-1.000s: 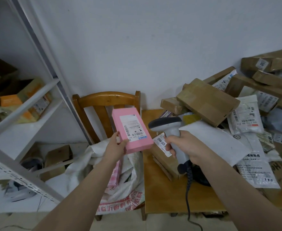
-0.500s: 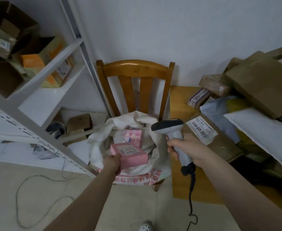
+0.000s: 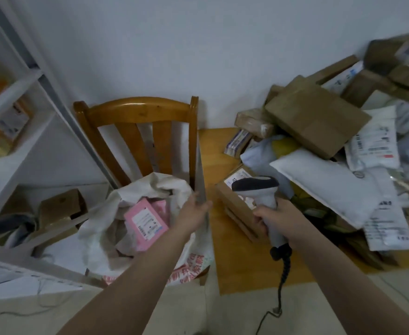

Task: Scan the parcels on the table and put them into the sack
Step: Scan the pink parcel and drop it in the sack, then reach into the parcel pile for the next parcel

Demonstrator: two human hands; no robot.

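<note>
The pink parcel point(image 3: 146, 224) with a white label lies inside the open white sack point(image 3: 150, 189) on the wooden chair point(image 3: 138, 110). My left hand point(image 3: 193, 213) hovers empty over the sack's right rim, fingers relaxed. My right hand point(image 3: 274, 220) grips the handle of the grey and white barcode scanner point(image 3: 259, 189), whose black cord hangs toward the floor. Under the scanner a brown box point(image 3: 237, 204) with a label sits at the table's left edge. A heap of brown boxes point(image 3: 317, 119) and white mailer bags point(image 3: 324, 187) covers the wooden table point(image 3: 242, 257).
A white metal shelf unit point(image 3: 17, 151) stands at the left with cardboard boxes point(image 3: 60, 209) on its shelves. The white wall rises behind the chair. Pale floor tiles point(image 3: 234, 315) lie below, with a thin cable on the floor at the left.
My left hand carried the pink parcel from in front of the scanner down into the sack and let go of it. It now hangs empty by the sack's rim. The scanner stayed in my right hand.
</note>
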